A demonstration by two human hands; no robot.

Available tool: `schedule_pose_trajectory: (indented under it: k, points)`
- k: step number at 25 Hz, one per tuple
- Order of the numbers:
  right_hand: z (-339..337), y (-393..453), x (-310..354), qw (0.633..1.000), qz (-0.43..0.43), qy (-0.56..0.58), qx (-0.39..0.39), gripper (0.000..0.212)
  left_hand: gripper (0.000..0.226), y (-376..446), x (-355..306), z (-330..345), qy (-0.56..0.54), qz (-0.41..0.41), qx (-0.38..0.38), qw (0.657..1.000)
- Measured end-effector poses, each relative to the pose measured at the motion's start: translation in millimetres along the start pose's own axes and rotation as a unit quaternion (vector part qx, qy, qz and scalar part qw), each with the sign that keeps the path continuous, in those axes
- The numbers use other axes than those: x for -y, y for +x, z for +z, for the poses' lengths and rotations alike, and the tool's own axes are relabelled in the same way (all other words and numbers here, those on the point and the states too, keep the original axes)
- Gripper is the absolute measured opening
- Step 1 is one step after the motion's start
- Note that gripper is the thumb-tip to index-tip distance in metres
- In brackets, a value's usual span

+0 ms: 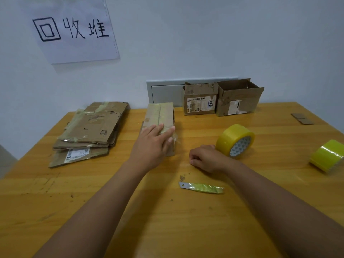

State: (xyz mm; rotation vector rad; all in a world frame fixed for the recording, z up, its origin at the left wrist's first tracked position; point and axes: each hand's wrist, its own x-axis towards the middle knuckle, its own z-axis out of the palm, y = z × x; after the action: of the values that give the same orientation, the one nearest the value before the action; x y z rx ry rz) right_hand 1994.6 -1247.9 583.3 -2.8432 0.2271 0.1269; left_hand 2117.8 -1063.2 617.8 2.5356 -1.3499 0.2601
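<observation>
Two bare forearms are reaching in from the bottom edge over a wooden table (pixel 93 192). Between them a blade (pixel 183 185) is lying flat, its handle end wrapped in yellowish tape.

The left hand (pixel 152 144) is lying palm down on the near end of a taped box (pixel 162 114) at mid-table, fingers nearly straight and spread over its top. The hand is hiding the box's near face.

The right hand (pixel 206 158) is resting on the table with its fingers curled under, nothing seen in them, its knuckles just beside a yellow roll (pixel 235 140) that is standing on edge.

A second roll (pixel 325 155) is being cut off by the right edge.

On the wall a paper sign (pixel 74 28) is reading "回收堆".

At left, flattened cardboard (pixel 91 131) is lying stacked, a printed label showing on the lowest sheet.

Against the wall a labelled box (pixel 201 99) is showing a barcode and blue characters too small to read, beside an open box (pixel 240 97) with a torn label.
</observation>
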Motion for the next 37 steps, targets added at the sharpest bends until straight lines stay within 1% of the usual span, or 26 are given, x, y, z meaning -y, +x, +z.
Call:
schedule_pose_trajectory:
  k: [3,5,6,8,9,10,11,12,13,14,15,16,18,20,22,27,31,33,37]
  points:
    - [0.7,-1.7,1.6,0.999,0.006,-0.039,-0.013,0.012,0.048,-0.4,-1.1,1.0,-0.002,0.003,-0.005,1.000]
    - [2.3,-2.7,1.3,0.998,0.011,-0.058,-0.026,0.018,0.049,-1.4,-1.2,1.5,0.001,-0.001,-0.007,1.000]
    - [3.0,-3.1,1.0,0.998,0.017,-0.057,-0.032,0.026,0.049,-1.5,-1.0,1.6,0.004,-0.002,-0.010,1.000]
    - [1.3,-3.5,0.9,0.998,0.044,-0.030,-0.026,0.056,0.050,-1.2,-1.0,1.8,0.002,-0.002,-0.011,1.000]
    - [0.0,-2.7,2.1,0.998,0.056,-0.004,-0.031,0.068,0.050,-1.2,-1.1,2.2,0.000,-0.002,-0.011,1.000]
    - [-0.9,-1.0,4.6,0.996,0.061,0.029,-0.051,0.068,0.050,-1.2,-1.5,2.5,-0.001,-0.001,-0.010,1.000]
    - [-2.5,2.2,8.4,0.990,0.061,0.090,-0.091,0.058,0.050,-1.0,-1.7,2.7,-0.001,-0.001,-0.011,1.000]
    - [-5.1,5.6,13.9,0.970,0.067,0.189,-0.137,0.041,0.050,-0.5,-1.5,3.0,-0.002,-0.001,-0.013,1.000]
    - [-9.8,9.2,22.1,0.928,0.086,0.321,-0.168,0.030,0.050,-0.1,-1.1,3.7,-0.002,0.000,-0.016,1.000]
    - [-16.3,12.9,31.4,0.876,0.104,0.439,-0.172,0.031,0.050,0.1,-0.3,4.4,-0.002,0.002,-0.020,1.000]
    - [-21.8,16.1,38.7,0.836,0.123,0.512,-0.155,0.036,0.049,0.1,0.5,5.1,-0.002,0.004,-0.024,1.000]
    - [-25.4,18.3,43.8,0.818,0.131,0.544,-0.134,0.038,0.049,0.2,0.9,5.6,-0.002,0.006,-0.026,1.000]
    - [-27.2,21.6,52.1,0.800,0.123,0.579,-0.100,0.029,0.049,0.0,1.0,5.8,-0.002,0.012,-0.026,1.000]
    - [-25.9,25.3,55.0,0.776,0.116,0.613,-0.094,0.019,0.050,-0.1,1.6,5.4,-0.004,0.016,-0.029,0.999]
    - [-23.6,27.4,53.7,0.761,0.120,0.630,-0.094,0.018,0.052,-0.5,3.1,4.6,-0.004,0.018,-0.029,0.999]
    - [-19.5,30.3,50.8,0.756,0.125,0.639,-0.062,0.023,0.060,-3.2,2.2,0.5,-0.029,0.008,-0.032,0.999]
    - [-16.6,32.8,50.5,0.754,0.125,0.642,-0.058,0.022,0.058,-0.4,3.0,1.5,-0.042,-0.009,-0.032,0.999]
    - [-16.5,32.1,46.9,0.735,0.122,0.666,-0.044,0.021,0.057,0.2,3.1,1.1,-0.054,-0.015,-0.032,0.998]
    - [-17.5,33.0,48.0,0.677,0.147,0.721,0.015,0.019,0.056,-0.1,2.1,-2.2,-0.066,-0.021,-0.032,0.997]
